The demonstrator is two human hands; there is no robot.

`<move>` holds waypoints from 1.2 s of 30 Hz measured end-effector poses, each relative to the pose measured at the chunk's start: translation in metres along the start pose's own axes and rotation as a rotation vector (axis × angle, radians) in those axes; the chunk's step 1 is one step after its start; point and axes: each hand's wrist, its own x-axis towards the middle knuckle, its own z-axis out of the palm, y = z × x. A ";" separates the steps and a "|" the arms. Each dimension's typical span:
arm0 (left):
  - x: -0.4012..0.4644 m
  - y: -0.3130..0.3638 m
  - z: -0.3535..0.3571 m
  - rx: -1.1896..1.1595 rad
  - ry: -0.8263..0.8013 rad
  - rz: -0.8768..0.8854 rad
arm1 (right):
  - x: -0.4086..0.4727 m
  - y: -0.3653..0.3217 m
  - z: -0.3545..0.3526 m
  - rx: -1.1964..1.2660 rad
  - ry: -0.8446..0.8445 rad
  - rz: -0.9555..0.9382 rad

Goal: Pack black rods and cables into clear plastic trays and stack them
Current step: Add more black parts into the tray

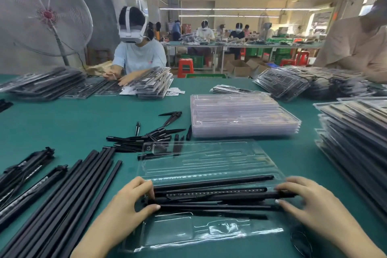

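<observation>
Both hands on the black rods (211, 194) lying in the open clear tray (209, 165) at six o'clock; left hand (134, 201) pinches their left ends, right hand (303, 197) curls over the right ends; empty tray stack (240, 117) at one o'clock

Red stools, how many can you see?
3: one stool behind the green table's far edge, two stools farther right by green crates. More may be hidden.
</observation>
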 end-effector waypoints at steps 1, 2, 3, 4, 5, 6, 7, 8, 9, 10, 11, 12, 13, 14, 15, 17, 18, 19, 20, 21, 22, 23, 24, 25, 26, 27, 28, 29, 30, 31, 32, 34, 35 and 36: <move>0.000 0.000 0.000 0.003 0.003 0.001 | 0.002 0.000 0.003 -0.035 0.092 0.018; 0.000 0.000 0.000 0.006 0.006 0.000 | 0.003 -0.004 0.005 -0.061 0.180 0.032; 0.000 0.001 0.001 0.004 0.007 -0.003 | 0.005 -0.007 0.008 -0.089 0.242 0.036; -0.001 0.003 0.001 -0.001 0.008 -0.010 | 0.007 -0.010 0.012 -0.119 0.263 0.044; -0.001 0.005 0.000 -0.012 0.011 -0.017 | 0.008 -0.012 0.017 -0.135 0.252 0.053; -0.001 0.007 0.000 -0.017 0.019 -0.027 | 0.011 -0.013 0.021 -0.125 0.242 0.062; 0.000 0.009 0.000 -0.014 0.032 -0.034 | 0.012 -0.012 0.025 -0.104 0.237 0.072; 0.000 0.012 -0.001 0.008 0.042 -0.035 | 0.013 -0.010 0.029 -0.085 0.245 0.069; 0.000 0.015 0.000 0.055 0.050 -0.030 | 0.014 -0.008 0.031 -0.069 0.257 0.057; 0.001 0.018 0.001 0.122 0.057 -0.024 | 0.014 -0.007 0.033 -0.054 0.269 0.044; 0.001 0.023 0.002 0.195 0.066 -0.009 | 0.015 -0.008 0.034 -0.042 0.276 0.032; 0.003 0.029 0.004 0.258 0.075 0.007 | 0.015 -0.008 0.037 -0.040 0.290 0.024; 0.006 0.036 0.008 0.296 0.066 0.025 | 0.016 -0.008 0.040 -0.039 0.304 0.021; 0.009 0.043 0.013 0.308 0.040 0.042 | 0.017 -0.008 0.043 -0.032 0.317 0.029; 0.013 0.050 0.020 0.322 -0.006 0.064 | 0.017 -0.008 0.045 -0.006 0.320 0.052; 0.019 0.063 0.035 0.379 -0.124 0.096 | 0.017 -0.008 0.046 0.069 0.295 0.135; 0.021 0.068 0.042 0.391 -0.174 0.090 | 0.016 -0.010 0.046 0.109 0.272 0.186; 0.023 0.070 0.046 0.373 -0.211 0.062 | 0.015 -0.011 0.045 0.140 0.256 0.231; 0.023 0.069 0.050 0.342 -0.239 0.042 | 0.014 -0.011 0.044 0.150 0.252 0.262; 0.022 0.068 0.052 0.330 -0.259 0.038 | 0.014 -0.013 0.042 0.126 0.262 0.279; 0.020 0.066 0.053 0.333 -0.267 0.038 | 0.014 -0.014 0.039 0.075 0.274 0.289; 0.019 0.064 0.054 0.340 -0.271 0.043 | 0.013 -0.016 0.035 0.014 0.269 0.307; 0.018 0.063 0.053 0.351 -0.280 0.049 | 0.012 -0.018 0.032 -0.042 0.244 0.331; 0.017 0.063 0.054 0.353 -0.285 0.045 | 0.011 -0.018 0.030 -0.084 0.207 0.346; 0.017 0.064 0.054 0.345 -0.283 0.040 | 0.011 -0.017 0.029 -0.116 0.167 0.351; 0.017 0.066 0.054 0.333 -0.276 0.032 | 0.011 -0.016 0.028 -0.138 0.125 0.346; 0.017 0.068 0.054 0.325 -0.268 0.027 | 0.012 -0.014 0.027 -0.141 0.082 0.331; 0.017 0.069 0.054 0.319 -0.257 0.026 | 0.012 -0.012 0.027 -0.114 0.052 0.311; 0.017 0.070 0.055 0.307 -0.240 0.029 | 0.011 -0.011 0.026 -0.066 0.036 0.301; 0.016 0.070 0.055 0.272 -0.226 0.031 | 0.011 -0.010 0.025 -0.019 0.038 0.304; 0.016 0.068 0.055 0.201 -0.213 0.026 | 0.010 -0.009 0.025 0.013 0.052 0.316; 0.015 0.065 0.045 -0.089 -0.114 -0.017 | 0.009 -0.009 0.024 0.047 0.080 0.327; 0.014 0.061 0.038 -0.239 -0.033 -0.034 | 0.009 -0.009 0.024 0.060 0.083 0.326; 0.013 0.056 0.029 -0.318 0.064 -0.036 | 0.008 -0.009 0.025 0.073 0.080 0.324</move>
